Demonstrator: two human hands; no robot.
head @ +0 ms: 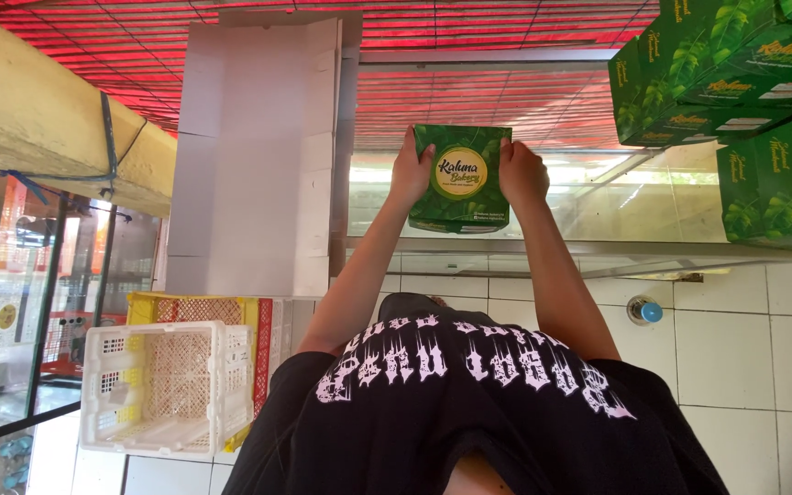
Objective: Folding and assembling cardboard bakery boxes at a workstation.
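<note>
Now both my hands hold the green box [460,179]: left hand [412,170] at 9 o'clock, right hand [522,172] at 3 o'clock.

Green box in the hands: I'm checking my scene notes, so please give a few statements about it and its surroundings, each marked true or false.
1. The left hand and right hand grip the green box by opposite sides. True.
2. The held box is plain white. False: it is green with a leaf pattern and a round label.
3. More green boxes are stacked at the upper right. True.
4. The white crate stands at the right. False: it is at the lower left, before a yellow crate.
</note>
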